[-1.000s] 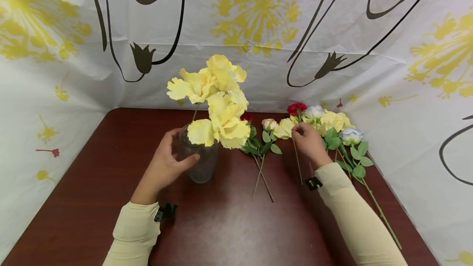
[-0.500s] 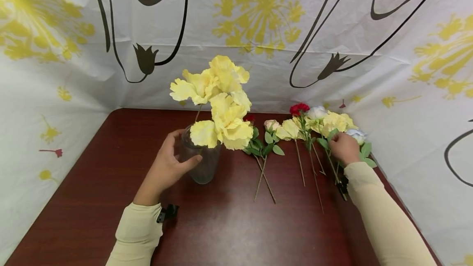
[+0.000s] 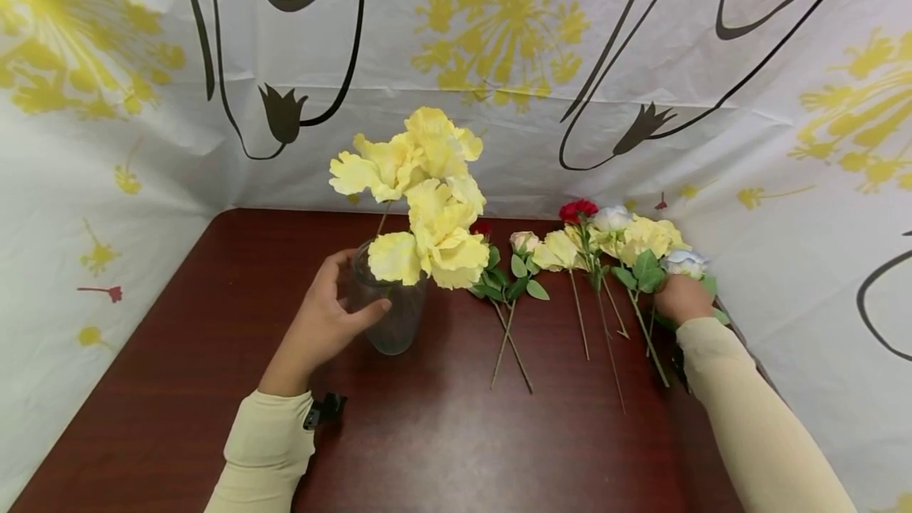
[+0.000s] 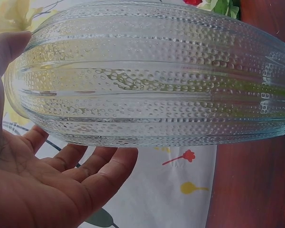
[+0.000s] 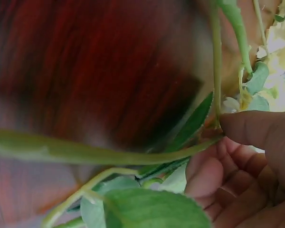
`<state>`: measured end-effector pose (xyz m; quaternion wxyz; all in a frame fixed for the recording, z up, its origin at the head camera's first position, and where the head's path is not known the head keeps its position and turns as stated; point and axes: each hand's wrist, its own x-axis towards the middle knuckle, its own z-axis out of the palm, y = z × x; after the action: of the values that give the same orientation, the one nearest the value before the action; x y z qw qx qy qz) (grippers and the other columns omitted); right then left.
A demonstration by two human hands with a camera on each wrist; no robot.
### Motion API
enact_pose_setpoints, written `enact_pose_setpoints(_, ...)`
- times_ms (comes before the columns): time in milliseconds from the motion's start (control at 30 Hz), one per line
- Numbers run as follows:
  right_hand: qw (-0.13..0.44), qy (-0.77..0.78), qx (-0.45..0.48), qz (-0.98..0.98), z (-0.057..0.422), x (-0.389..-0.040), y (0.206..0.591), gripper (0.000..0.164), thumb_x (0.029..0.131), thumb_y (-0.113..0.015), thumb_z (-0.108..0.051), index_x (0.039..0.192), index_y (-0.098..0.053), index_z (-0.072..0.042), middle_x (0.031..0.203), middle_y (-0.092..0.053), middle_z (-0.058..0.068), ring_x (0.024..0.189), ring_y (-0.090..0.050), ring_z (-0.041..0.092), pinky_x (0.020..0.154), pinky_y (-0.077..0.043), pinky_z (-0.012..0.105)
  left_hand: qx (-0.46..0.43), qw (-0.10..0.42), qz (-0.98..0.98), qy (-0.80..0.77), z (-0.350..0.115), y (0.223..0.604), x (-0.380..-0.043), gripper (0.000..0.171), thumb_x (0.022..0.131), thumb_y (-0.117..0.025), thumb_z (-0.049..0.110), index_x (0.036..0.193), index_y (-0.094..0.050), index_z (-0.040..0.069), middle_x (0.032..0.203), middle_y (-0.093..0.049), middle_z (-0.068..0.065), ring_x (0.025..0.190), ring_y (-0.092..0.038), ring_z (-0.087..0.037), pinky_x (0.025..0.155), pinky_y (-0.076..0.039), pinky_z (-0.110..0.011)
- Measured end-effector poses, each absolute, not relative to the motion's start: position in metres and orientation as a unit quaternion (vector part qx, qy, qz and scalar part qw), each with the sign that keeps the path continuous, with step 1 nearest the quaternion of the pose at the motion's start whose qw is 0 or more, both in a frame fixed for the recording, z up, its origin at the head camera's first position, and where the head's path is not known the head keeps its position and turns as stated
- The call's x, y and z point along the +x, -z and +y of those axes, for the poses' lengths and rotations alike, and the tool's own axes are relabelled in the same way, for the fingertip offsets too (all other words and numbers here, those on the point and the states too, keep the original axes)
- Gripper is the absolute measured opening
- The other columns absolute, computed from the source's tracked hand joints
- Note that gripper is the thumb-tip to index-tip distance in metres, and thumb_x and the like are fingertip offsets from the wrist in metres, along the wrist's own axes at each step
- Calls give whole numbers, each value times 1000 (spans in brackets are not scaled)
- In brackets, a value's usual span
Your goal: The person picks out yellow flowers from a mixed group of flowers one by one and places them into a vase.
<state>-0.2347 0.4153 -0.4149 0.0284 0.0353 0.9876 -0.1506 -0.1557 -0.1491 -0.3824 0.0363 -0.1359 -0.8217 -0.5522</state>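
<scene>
"What's that left hand (image 3: 321,331) doing?"

"Cupping the textured glass vase (image 3: 392,327) loosely, thumb at its neck, toward eleven o'clock on the desk (image 3: 456,450). Yellow irises (image 3: 449,236) stand in it."

"And the right hand (image 3: 682,299)?"

"Out at two o'clock, thumb and fingertip closed in a pinch on a green stem (image 5: 216,71), just below a pale blue rose (image 3: 685,263)."

"Anything between?"

"A pink rose (image 3: 524,241) lying at one o'clock."

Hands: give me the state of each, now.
Left hand: holding the glass vase near its rim.
Right hand: pinching a green stem.
</scene>
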Motion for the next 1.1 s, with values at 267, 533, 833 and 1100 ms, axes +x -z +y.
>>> enact_pose_setpoints(267, 22, 162, 21, 986, 422, -237, 414, 25, 75, -48, -4, 58, -38, -18, 54, -33, -3, 52, -32, 18, 49, -30, 33, -138, 39, -820, 554, -149, 382, -155, 83, 85, -80, 30, 149, -30, 10, 142, -38, -9, 131, -38, -26, 102, -38, -60)
enact_pose_setpoints(533, -58, 159, 8, 986, 418, -235, 399, 25, 76, -43, -1, 56, -38, -16, 53, -35, -1, 52, -32, 21, 50, -28, 34, -138, 41, -821, 553, -149, 381, -156, 83, 85, -80, 30, 148, -31, 10, 141, -39, -9, 130, -39, -26, 101, -39, -60)
enact_pose_setpoints(833, -62, 174, 24, 983, 406, -233, 380, 16, 88, -46, -4, 72, -47, -6, 63, -45, 8, 57, -42, 26, 55, -33, 38, -135, 36, -821, 553, -150, 382, -155, 83, 85, -80, 31, 149, -30, 9, 141, -38, -9, 131, -38, -26, 102, -39, -59)
enact_pose_setpoints(1100, -62, 214, 11, 975, 389, -226, 359, 40, 101, -48, -11, 132, -44, 13, 109, -60, 34, 78, -62, 36, 65, -47, 47, -137, 37, -821, 553, -149, 382, -155, 84, 85, -80, 33, 149, -30, 9, 142, -37, -10, 132, -37, -27, 102, -38, -60)
